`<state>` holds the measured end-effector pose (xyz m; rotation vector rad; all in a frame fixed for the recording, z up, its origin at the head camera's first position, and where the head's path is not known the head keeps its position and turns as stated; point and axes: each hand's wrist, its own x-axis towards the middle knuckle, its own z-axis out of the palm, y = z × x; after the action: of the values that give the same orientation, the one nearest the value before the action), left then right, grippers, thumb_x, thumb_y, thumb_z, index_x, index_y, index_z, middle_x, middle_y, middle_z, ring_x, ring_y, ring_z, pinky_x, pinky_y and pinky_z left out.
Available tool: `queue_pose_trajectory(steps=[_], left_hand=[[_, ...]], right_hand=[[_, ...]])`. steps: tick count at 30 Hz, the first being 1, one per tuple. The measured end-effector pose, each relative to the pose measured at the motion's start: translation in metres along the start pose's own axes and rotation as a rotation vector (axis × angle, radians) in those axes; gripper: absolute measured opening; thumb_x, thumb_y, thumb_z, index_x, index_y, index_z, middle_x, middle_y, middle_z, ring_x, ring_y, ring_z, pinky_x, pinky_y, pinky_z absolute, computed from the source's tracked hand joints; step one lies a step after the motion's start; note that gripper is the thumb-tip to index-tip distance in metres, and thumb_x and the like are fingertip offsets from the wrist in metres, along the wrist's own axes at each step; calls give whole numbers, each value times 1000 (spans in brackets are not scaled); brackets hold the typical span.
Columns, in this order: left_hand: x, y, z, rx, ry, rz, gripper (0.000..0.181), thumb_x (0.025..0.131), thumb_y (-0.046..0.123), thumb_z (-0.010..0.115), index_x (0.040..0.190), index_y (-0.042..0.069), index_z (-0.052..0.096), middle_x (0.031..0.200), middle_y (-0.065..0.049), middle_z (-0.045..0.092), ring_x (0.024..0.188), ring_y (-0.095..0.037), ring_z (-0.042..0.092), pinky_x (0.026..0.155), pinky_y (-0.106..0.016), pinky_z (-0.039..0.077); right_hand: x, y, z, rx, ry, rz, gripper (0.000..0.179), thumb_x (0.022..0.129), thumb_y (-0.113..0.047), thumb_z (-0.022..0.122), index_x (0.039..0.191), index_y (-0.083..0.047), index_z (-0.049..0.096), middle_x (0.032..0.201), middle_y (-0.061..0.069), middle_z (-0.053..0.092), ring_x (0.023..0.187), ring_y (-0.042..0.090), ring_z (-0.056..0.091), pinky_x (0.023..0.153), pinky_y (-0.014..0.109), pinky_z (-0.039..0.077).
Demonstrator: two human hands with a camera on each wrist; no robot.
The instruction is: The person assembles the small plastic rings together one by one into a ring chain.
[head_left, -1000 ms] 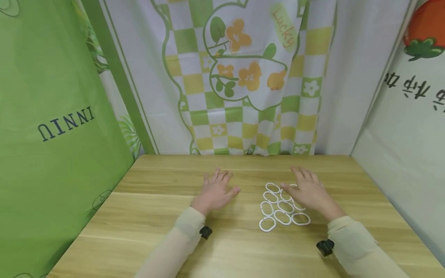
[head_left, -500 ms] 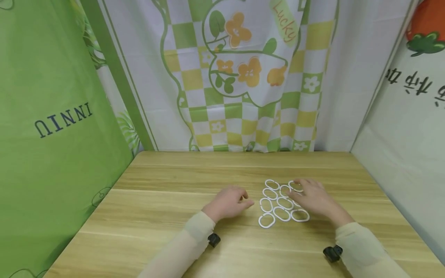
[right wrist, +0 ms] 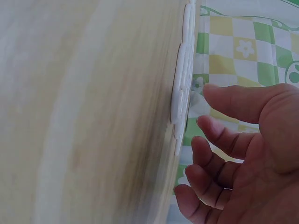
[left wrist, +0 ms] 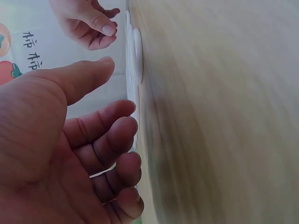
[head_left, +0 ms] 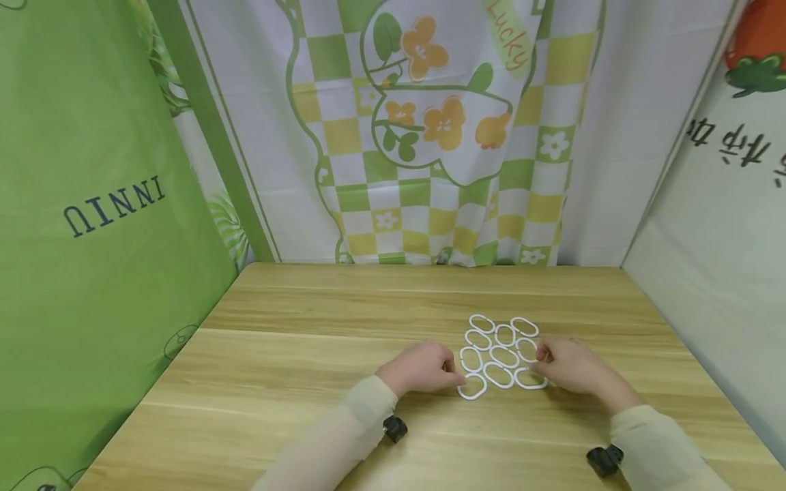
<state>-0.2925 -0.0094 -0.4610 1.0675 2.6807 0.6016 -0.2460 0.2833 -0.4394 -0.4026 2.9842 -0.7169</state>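
Several white oval rings with small gaps in them lie flat in uneven rows on the table, right of the middle. My left hand [head_left: 424, 367] is at the left side of the group, thumb tip beside the front left ring [head_left: 473, 398]. In the left wrist view its fingers bend loosely, thumb apart, with the rings [left wrist: 138, 56] just beyond. My right hand [head_left: 574, 368] is at the right side, its fingertips covering part of the front right ring [head_left: 531, 388]. The right wrist view shows its fingers loosely bent, nothing between them, near the rings [right wrist: 177, 88]; contact cannot be told.
The wooden table [head_left: 295, 389] extends around the rings. A patterned curtain [head_left: 393, 204] hangs behind its far edge. A green cloth [head_left: 110, 293] stands along the left, a white printed cloth [head_left: 706, 225] along the right. A black wrist camera [head_left: 396, 429] sits at the left sleeve.
My left hand has moved right and nearer the rings, its fingers bending inward. My right hand has drawn back toward me and rightward, uncovering the far right rings. The rings keep their layout.
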Motion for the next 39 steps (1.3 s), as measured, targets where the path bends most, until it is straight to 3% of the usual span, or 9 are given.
queue_pose_trajectory(steps=[8,16,22,29,39], left_hand=[[4,5,5,-13,-16,-28,28,84,44,75,69,23,63,64,15,58,59,-3,51,56,-19,43],[6,5,9,0,-25,-63,32,80,44,79,67,22,61,64,13,56,59,-4,50,55,-20,42],[8,6,9,15,-48,-62,28,82,36,79,68,20,60,65,12,55,60,-5,49,56,-20,41],[8,8,5,25,-110,-39,13,83,18,74,73,20,66,69,12,57,64,-5,51,60,-19,42],[-1,14,-1,107,-138,26,14,79,8,70,73,17,61,66,11,54,60,-4,48,55,-17,40]], right_hand=[[1,1,1,-13,-32,35,20,85,-23,73,82,-12,56,68,-2,51,63,16,48,57,34,39],[3,4,7,50,-59,55,18,80,-17,75,79,-11,57,68,-1,50,63,17,47,56,33,37],[5,5,10,53,-77,54,18,78,-14,75,77,-11,58,70,0,51,65,17,47,58,33,37],[7,4,9,43,-86,74,14,77,-10,73,79,-9,59,73,1,53,68,18,49,62,34,39],[6,-4,7,16,-155,62,13,80,-5,68,76,-10,56,73,2,51,67,18,48,60,33,39]])
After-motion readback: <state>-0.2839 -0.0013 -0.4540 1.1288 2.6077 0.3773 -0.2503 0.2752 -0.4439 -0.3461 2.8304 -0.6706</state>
